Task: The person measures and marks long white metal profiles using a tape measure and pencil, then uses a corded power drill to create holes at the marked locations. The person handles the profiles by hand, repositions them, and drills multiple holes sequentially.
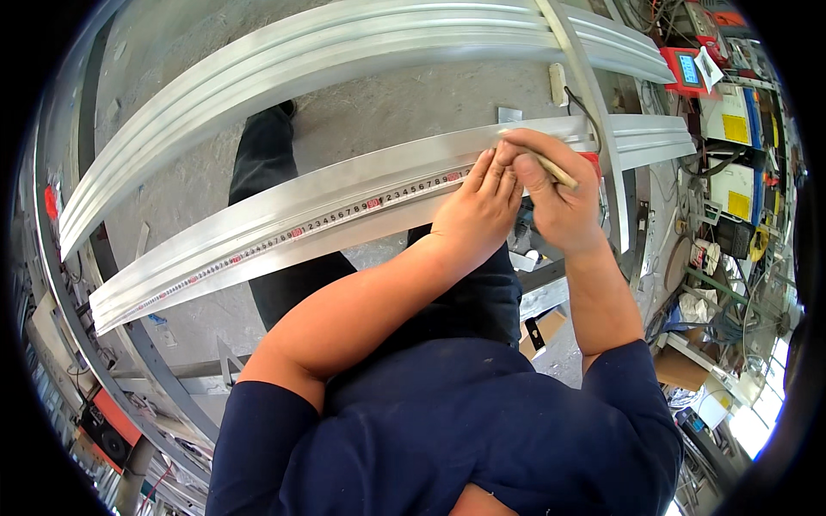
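Observation:
A long silver aluminium profile (258, 206) runs across in front of me, with a measuring tape (331, 217) stretched along its groove. My left hand (483, 202) lies on the profile and the tape, fingers straight and close together. Against its fingertips, my right hand (564, 193) is closed on a tan pencil (555, 169), whose blunt end sticks out between thumb and fingers. The pencil's tip is hard to make out beside the far edge of the profile. A red piece (591, 161) shows just behind my right hand; I cannot tell what it is.
More aluminium profiles (361, 47) lie farther off, parallel to this one. A metal crossbar (594, 103) passes over them at the right. A red device with a screen (686, 70) stands at the far right, near cluttered shelves. My legs are beneath the near profile.

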A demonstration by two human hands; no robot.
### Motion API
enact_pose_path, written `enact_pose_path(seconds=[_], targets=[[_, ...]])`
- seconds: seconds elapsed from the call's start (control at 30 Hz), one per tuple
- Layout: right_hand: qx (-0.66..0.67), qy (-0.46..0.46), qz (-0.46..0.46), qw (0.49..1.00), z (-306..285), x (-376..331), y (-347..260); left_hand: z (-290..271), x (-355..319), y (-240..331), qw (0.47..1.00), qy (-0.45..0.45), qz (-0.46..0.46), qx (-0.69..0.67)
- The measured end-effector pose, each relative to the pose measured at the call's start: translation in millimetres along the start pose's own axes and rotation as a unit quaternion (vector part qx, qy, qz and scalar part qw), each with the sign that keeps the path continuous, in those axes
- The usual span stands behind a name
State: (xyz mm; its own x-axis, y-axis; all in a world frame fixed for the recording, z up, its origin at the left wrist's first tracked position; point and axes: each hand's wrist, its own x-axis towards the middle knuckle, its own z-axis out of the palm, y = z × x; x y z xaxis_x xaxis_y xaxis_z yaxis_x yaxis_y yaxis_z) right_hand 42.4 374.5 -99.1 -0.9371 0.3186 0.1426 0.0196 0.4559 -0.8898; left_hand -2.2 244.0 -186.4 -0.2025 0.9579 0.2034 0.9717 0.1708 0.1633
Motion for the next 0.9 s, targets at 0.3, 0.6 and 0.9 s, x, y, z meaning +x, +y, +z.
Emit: enact_pose_path(seconds=[0.3,0.6,0.9], targets=[[0.269,-0.218,0.188,0.919,72,29,-2,33,3,10,0.99,0.041,-0.11,-0.079],[0.137,-0.213,0.181,0.95,82,37,2,23,3,7,0.988,0.068,-0.094,0.103],[0.024,-0.178,0.129,0.975,85,32,-12,25,4,5,0.981,0.152,-0.084,0.086]])
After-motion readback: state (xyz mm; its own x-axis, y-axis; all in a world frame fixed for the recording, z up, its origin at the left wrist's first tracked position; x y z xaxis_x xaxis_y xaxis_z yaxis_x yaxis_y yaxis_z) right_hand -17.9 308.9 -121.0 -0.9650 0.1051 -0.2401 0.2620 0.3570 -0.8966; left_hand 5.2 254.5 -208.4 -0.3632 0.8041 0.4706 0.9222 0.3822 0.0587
